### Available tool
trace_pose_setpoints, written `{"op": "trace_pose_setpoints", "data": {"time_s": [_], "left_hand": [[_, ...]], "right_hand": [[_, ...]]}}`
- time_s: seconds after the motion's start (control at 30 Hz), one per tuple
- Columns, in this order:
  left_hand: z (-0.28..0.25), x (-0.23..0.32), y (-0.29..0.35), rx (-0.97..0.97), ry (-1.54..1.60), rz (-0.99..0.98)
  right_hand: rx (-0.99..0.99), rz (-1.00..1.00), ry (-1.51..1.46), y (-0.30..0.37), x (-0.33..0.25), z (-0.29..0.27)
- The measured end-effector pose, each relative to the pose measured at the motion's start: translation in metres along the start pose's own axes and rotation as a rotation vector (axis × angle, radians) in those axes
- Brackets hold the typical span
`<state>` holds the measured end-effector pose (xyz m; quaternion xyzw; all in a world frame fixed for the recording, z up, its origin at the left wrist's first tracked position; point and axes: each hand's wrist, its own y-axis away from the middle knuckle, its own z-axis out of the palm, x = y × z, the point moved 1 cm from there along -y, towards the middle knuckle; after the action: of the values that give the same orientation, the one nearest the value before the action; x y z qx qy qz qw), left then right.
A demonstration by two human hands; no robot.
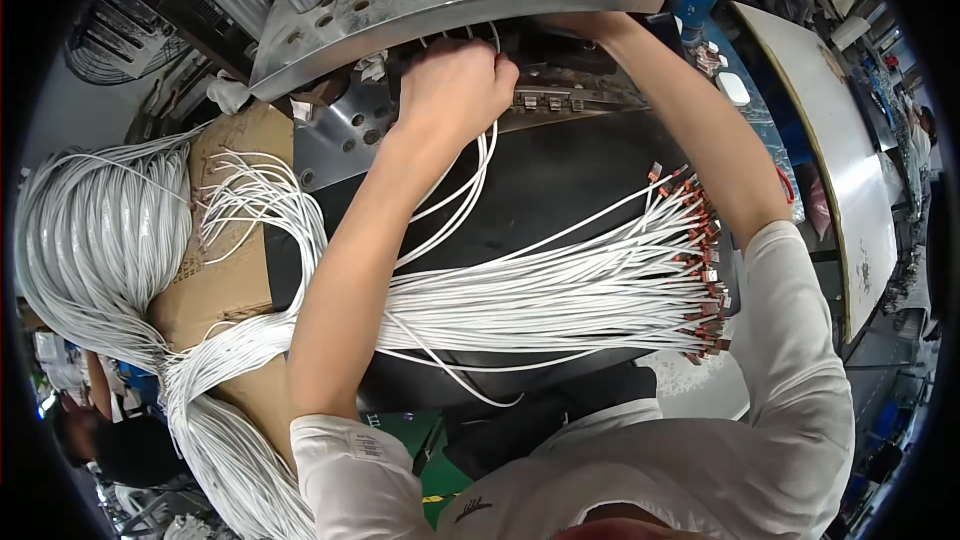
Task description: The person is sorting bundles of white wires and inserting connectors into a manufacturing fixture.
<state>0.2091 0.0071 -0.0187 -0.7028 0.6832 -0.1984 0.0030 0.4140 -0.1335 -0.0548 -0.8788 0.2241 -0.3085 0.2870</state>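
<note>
My left hand is closed, fingers curled, around a few white cables at the front of a metal press. Thin cable ends rise past its knuckles toward the press. My right hand reaches under the upper plate of the press; its fingers are hidden there. Beneath my left forearm lies a thick bundle of white cables across a black work surface. Metal plugs with orange-red parts tip the bundle's right end.
The steel upper plate overhangs both hands. A metal rail with small blocks sits below it. Coiled white cables rest at left beside brown cardboard. A white-topped table stands at right. Another person is at lower left.
</note>
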Motion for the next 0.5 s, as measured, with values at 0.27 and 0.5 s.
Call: {"op": "trace_pose_setpoints", "data": {"time_s": [0.27,0.5], "left_hand": [[-0.003,0.0,0.019,0.015,-0.113,0.021],[-0.077,0.059,0.193,-0.094,0.988,0.023]], "right_hand": [[0.028,0.072,-0.713,-0.009,-0.044,-0.061],[-0.754,-0.238,-1.949,0.137,-0.084,-0.272]]}}
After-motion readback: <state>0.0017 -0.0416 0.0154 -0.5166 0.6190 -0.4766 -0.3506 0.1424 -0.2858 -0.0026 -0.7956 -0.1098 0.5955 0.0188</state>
